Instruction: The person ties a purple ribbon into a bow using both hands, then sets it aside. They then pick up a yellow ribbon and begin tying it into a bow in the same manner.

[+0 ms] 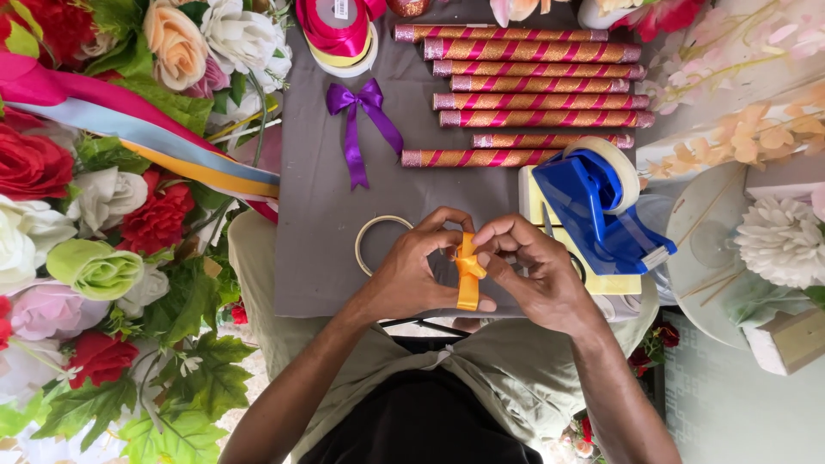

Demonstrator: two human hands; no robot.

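Both my hands meet at the near edge of a grey cloth-covered table (318, 215). An orange ribbon (468, 275) is pinched between them, looped around my fingers. My left hand (417, 271) holds the ribbon's lower end against its fingers. The fingertips of my right hand (528, 271) grip the ribbon's top at the fold. A finished purple ribbon bow (359, 116) lies farther back on the cloth.
Several glittery rolled sticks (533, 86) wound with pink stripes lie in rows at the back. A blue tape dispenser (597, 210) stands right of my hands, a tape ring (369, 241) left. Ribbon spools (337, 30) sit at the back. Artificial flowers (94, 215) crowd both sides.
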